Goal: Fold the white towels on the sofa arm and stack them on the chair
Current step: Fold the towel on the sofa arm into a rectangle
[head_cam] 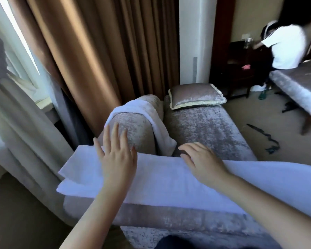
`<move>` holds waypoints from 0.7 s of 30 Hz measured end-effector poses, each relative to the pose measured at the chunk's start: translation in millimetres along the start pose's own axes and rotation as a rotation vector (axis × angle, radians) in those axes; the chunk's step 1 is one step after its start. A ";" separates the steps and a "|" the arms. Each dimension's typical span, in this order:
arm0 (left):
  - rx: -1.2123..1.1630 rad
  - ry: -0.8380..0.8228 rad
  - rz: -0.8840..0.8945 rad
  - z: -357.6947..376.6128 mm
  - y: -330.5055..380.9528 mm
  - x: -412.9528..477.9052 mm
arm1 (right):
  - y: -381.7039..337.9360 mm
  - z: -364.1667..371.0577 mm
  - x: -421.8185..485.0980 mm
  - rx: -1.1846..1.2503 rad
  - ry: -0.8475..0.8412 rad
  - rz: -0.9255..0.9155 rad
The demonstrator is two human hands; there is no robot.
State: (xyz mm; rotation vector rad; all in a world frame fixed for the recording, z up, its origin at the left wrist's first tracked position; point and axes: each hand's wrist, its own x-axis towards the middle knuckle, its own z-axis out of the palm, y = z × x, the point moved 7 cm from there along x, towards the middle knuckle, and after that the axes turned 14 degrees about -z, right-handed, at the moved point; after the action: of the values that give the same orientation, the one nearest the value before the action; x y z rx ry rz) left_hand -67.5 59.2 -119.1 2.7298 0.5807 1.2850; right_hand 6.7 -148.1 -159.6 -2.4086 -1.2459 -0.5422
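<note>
A white towel (169,178) lies spread lengthwise along the grey velvet sofa arm (169,220) in front of me, its left end folded over in two layers. My left hand (117,157) hovers or rests over the towel's far edge with fingers straight and spread. My right hand (201,160) lies flat on the towel's far edge, fingers relaxed. A second white towel (151,119) hangs draped over the sofa's rounded back corner (133,130).
The sofa seat (212,133) carries a fringed cushion (196,96). Brown curtains (97,51) and a window stand to the left. A person in a white top (285,45) bends by a dark table at the back right, beside another upholstered seat (298,83).
</note>
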 end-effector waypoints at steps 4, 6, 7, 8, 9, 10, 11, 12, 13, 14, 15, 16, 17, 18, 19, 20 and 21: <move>-0.109 -0.109 0.255 19.7 111.7 -41.2 | 108.7 -38.3 -81.3 -0.033 -0.300 0.293; -0.201 -0.199 0.329 33.2 158.8 -57.3 | 153.2 -51.7 -131.1 0.042 -0.410 0.468; -0.246 -0.241 0.364 39.6 180.2 -64.7 | 170.4 -59.5 -151.4 0.078 -0.406 0.531; -0.283 -0.275 0.399 44.4 200.1 -71.6 | 183.1 -68.0 -168.2 0.108 -0.381 0.576; -0.309 -0.294 0.435 47.8 218.2 -77.9 | 194.3 -74.7 -181.8 0.131 -0.353 0.608; -0.315 -0.298 0.467 50.5 234.9 -83.7 | 201.4 -80.9 -192.6 0.145 -0.327 0.624; -0.303 -0.290 0.499 52.1 250.2 -89.3 | 204.7 -87.1 -199.7 0.157 -0.303 0.632; -0.282 -0.276 0.531 53.3 265.2 -94.6 | 205.8 -92.9 -205.8 0.165 -0.293 0.633; -0.270 -0.263 0.565 54.3 278.9 -99.9 | 206.7 -98.3 -211.0 0.171 -0.288 0.635; -0.270 -0.257 0.595 57.1 290.5 -105.2 | 210.5 -102.7 -217.0 0.170 -0.293 0.640; -0.281 -0.254 0.618 59.8 298.9 -109.9 | 213.7 -107.9 -221.0 0.165 -0.300 0.640; -0.298 -0.261 0.626 63.2 303.8 -113.3 | 218.3 -112.5 -225.2 0.168 -0.312 0.645; -0.320 -0.271 0.617 66.0 305.7 -114.8 | 224.4 -115.5 -231.2 0.194 -0.317 0.662; -0.340 -0.281 0.588 67.9 304.8 -114.2 | 229.3 -118.7 -237.8 0.246 -0.304 0.696; -0.354 -0.286 0.550 68.1 302.1 -112.9 | 234.1 -120.8 -245.4 0.310 -0.276 0.730; -0.362 -0.286 0.513 66.7 299.0 -112.0 | 235.3 -123.2 -252.6 0.384 -0.243 0.757; -0.365 -0.281 0.491 64.2 297.1 -112.4 | 235.0 -124.7 -260.2 0.464 -0.204 0.791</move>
State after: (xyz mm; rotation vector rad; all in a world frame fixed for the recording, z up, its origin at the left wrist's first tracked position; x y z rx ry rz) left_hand 6.9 -250.7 -177.5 2.7367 -0.3379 0.9203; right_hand 42.2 -514.1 -216.8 -2.3119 -0.3305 0.2105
